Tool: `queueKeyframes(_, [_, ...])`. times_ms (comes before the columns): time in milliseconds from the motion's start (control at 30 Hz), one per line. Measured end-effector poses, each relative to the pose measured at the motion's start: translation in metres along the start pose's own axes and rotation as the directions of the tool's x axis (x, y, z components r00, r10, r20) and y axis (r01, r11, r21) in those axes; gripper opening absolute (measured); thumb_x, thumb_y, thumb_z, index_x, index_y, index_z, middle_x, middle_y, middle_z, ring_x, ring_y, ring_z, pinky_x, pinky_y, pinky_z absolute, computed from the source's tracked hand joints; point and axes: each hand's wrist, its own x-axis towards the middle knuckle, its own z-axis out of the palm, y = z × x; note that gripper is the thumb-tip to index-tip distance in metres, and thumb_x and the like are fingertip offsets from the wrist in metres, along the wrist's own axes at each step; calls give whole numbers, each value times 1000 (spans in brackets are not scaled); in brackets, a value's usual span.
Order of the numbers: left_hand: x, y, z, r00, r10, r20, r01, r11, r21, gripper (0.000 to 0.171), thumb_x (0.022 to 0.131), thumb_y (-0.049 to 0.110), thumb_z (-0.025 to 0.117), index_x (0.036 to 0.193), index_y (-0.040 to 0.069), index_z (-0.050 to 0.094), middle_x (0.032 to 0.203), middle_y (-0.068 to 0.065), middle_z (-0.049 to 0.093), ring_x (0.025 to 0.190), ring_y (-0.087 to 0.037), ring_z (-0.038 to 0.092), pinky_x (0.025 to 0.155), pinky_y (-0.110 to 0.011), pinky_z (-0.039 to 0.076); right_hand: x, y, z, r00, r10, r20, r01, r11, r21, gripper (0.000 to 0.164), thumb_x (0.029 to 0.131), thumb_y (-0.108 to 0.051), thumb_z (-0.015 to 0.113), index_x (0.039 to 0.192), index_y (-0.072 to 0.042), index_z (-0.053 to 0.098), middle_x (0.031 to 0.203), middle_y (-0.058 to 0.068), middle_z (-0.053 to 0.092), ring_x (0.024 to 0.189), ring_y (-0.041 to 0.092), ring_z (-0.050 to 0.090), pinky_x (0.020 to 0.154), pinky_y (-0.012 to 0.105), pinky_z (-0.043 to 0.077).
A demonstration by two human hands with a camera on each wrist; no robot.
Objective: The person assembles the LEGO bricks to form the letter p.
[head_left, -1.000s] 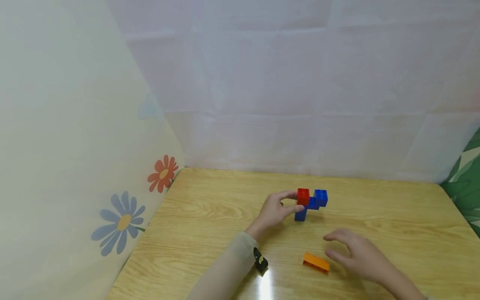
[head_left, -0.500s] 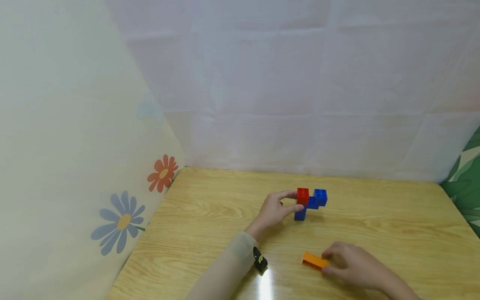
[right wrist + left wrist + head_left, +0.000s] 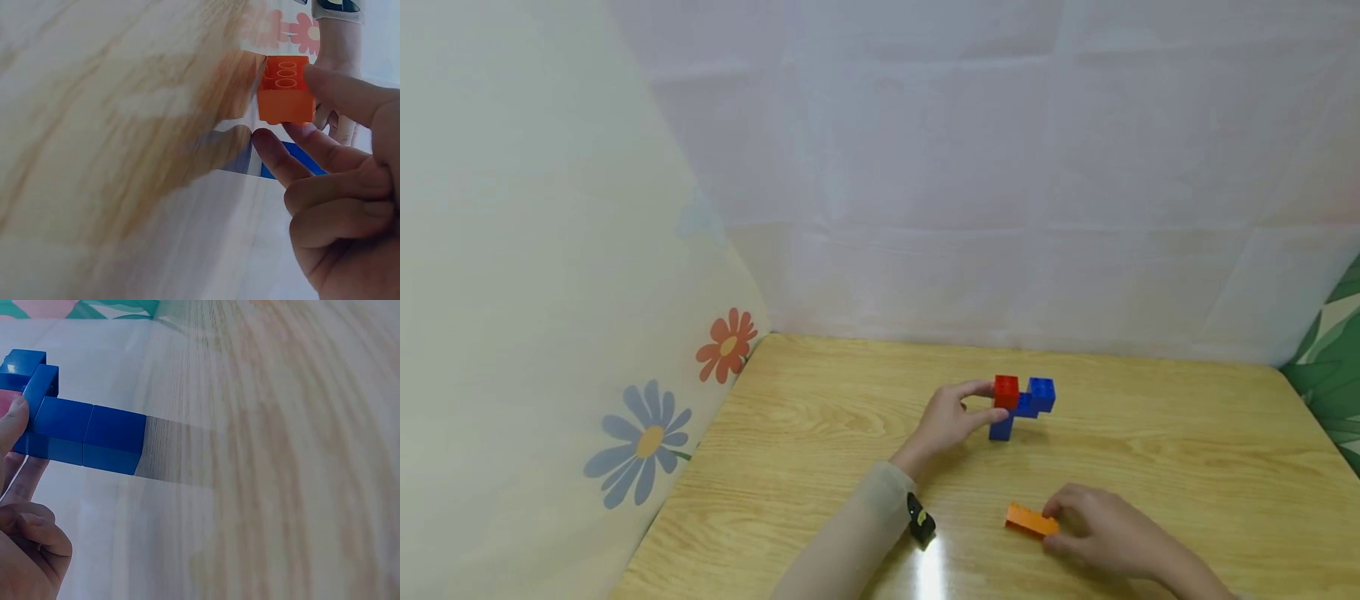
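In the head view my left hand (image 3: 946,417) pinches a red brick (image 3: 1006,392) on top of a small stack of toy building bricks. Two blue bricks (image 3: 90,434) form the column under it, their lower end at the table, as the left wrist view shows. More blue bricks (image 3: 1041,394) jut out to the right. Nearer the front lies a long orange building brick (image 3: 1026,520). The thumb and fingers of my right hand (image 3: 1101,533) pinch its right end. Rings show on one face of the orange brick (image 3: 285,75) in the right wrist view.
The wood-grain table (image 3: 1195,450) runs back to a pale hanging cloth (image 3: 925,167). On the left stands a cream cloth with printed flowers (image 3: 649,442); green leaf print (image 3: 1333,358) shows at the far right. A black object (image 3: 920,521) sits at my left cuff.
My right hand has come down and toward the front, from above the orange brick onto its right end, and its fingers have closed there. My left hand and the stack have stayed in place.
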Motion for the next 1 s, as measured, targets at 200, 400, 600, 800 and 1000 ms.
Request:
queueKeyframes(200, [0, 1, 0, 1000, -8, -1, 8, 1000, -9, 52, 92, 43, 80, 137, 19, 70, 132, 11, 68, 128, -13, 58, 102, -42, 50, 0, 1, -1, 1000, 15, 18, -16, 997, 77, 29, 93, -41, 78, 112, -20, 70, 110, -7, 70, 103, 22, 65, 89, 60, 53])
queueKeyframes(400, [-2, 2, 0, 1000, -9, 2, 9, 1000, -7, 52, 92, 44, 80, 137, 20, 70, 132, 12, 68, 127, -11, 58, 102, -42, 50, 0, 1, -2, 999, 28, 27, -31, 988, 153, 27, 94, -36, 78, 113, -18, 69, 111, -2, 71, 102, 25, 66, 89, 61, 53])
queueKeyframes(600, [-1, 1, 0, 1000, -3, 2, 3, 1000, 1, 52, 92, 45, 79, 137, 20, 69, 132, 11, 68, 126, -11, 59, 102, -41, 50, -3, 1, -1, 1000, 7, -20, -4, 989, 149, 28, 94, -39, 78, 113, -21, 69, 112, -7, 71, 105, 25, 65, 90, 60, 53])
queueKeyframes(800, [0, 1, 0, 1000, -1, -1, 1, 1000, 2, 53, 92, 45, 79, 137, 19, 69, 132, 11, 68, 127, -13, 59, 102, -41, 51, -5, 0, -2, 993, -55, -109, 66, 993, 101, 33, 94, -42, 77, 120, -23, 69, 118, -9, 70, 113, 28, 65, 93, 59, 53])
queueKeyframes(1000, [0, 0, 1, 1000, -1, 0, 1, 1000, 4, 53, 92, 45, 79, 137, 19, 69, 133, 11, 68, 127, -13, 59, 102, -41, 51, -7, -3, -6, 973, -126, -191, 132, 991, 23, 46, 95, -44, 76, 130, -15, 69, 127, 1, 71, 117, 33, 65, 92, 59, 54])
